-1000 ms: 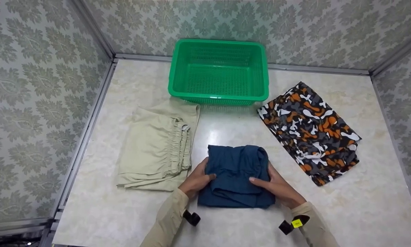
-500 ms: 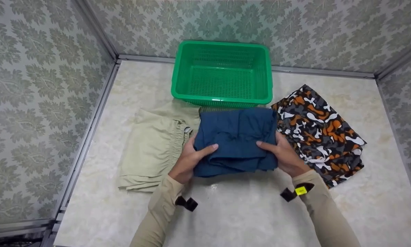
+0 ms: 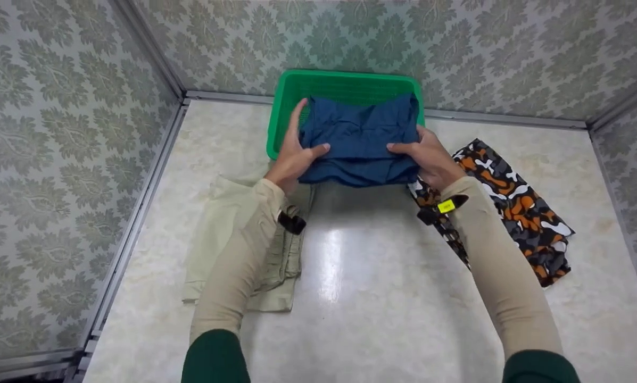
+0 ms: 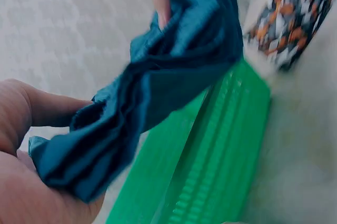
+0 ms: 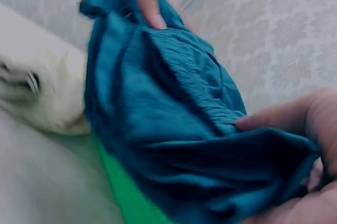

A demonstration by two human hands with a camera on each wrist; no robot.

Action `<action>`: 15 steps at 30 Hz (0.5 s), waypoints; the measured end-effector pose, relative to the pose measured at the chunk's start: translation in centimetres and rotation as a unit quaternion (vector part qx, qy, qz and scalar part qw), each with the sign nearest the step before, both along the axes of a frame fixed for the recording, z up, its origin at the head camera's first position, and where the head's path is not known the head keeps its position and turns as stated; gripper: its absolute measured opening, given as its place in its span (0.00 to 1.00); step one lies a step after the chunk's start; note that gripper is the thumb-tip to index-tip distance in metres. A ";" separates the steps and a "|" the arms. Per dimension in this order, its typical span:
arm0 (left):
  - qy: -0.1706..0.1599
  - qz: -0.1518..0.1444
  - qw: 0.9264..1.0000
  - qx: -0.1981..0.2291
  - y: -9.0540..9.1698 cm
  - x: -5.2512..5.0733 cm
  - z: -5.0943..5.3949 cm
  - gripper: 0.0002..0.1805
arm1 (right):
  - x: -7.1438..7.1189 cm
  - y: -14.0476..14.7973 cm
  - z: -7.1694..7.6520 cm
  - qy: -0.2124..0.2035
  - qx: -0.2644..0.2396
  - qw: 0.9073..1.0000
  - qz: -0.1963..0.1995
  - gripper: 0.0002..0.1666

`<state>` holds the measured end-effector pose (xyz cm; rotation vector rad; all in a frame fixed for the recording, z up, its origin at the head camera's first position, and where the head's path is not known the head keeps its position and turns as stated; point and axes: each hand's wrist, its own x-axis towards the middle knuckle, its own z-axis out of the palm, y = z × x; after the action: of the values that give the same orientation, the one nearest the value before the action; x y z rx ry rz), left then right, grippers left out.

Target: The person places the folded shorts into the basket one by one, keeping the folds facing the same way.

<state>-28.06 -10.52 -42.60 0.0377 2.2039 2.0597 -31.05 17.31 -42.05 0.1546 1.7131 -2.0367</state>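
A folded dark blue garment [image 3: 358, 138], with a gathered waistband showing in the right wrist view, is held up over the front part of a green plastic basket [image 3: 273, 127]. My left hand [image 3: 294, 154] grips its left side, thumb on top and fingers partly hidden. On the opposite side my right hand [image 3: 430, 157] pinches the cloth, thumb on top and the other fingers mostly hidden beneath. In the left wrist view the layered folds of the garment [image 4: 152, 87] hang above the basket's wall [image 4: 226, 139]. The garment covers much of the basket's inside.
Beige elastic-waist pants [image 3: 212, 239] lie folded on the table at the left, partly under my left forearm. A folded orange, black and white camouflage garment [image 3: 526, 213] lies at the right, partly behind my right forearm. Patterned wall panels [image 3: 350, 37] enclose the table.
Both hands have lifted the blue garment off the table's front middle and carried it away from the body to above the basket. The beige pants and camouflage garment stay on the table.
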 end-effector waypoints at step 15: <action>-0.008 -0.008 0.984 -0.177 1.1 -9.4 -3.1 0.24 | -7.6 -2.8 -3.3 0.076 0.299 0.951 -0.007 0.54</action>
<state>-37.46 -9.38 -45.68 0.0034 2.5135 1.6227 -38.65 14.51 -45.32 0.2057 2.3888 -1.5057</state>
